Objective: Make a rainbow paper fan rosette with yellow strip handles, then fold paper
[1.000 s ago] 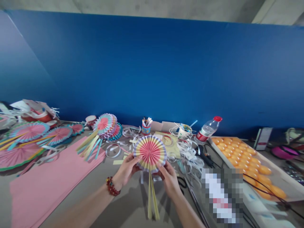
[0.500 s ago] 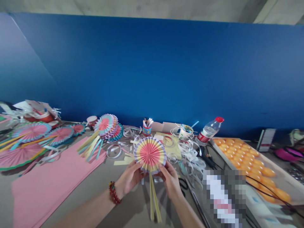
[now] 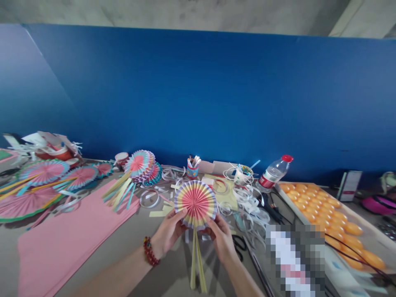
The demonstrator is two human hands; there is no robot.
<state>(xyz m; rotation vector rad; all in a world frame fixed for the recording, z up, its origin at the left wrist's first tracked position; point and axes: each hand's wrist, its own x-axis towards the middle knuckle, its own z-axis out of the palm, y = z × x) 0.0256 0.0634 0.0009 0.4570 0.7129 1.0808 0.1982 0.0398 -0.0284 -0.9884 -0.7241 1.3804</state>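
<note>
Apparently the making was well along: the paper fan was opened into a full pleated round, with two pale yellow strips trailing from its lower part like handles. As far as I could judge, little was left beyond checking or firming the join; whether the strips were stuck fast, I couldn't tell. Several finished-looking fans sat together farther back to the left, beside the pink sheets, with strips of their own.

The round was held up in front of the person, over the grey table, facing them. The left hand and right hand pinched its lower edge from either side, thumbs in front and the other fingers tucked behind, partly hidden. Its folds spread evenly from a pink middle through a yellow ring to a pale lilac rim, crisp and untorn in what showed.
</note>
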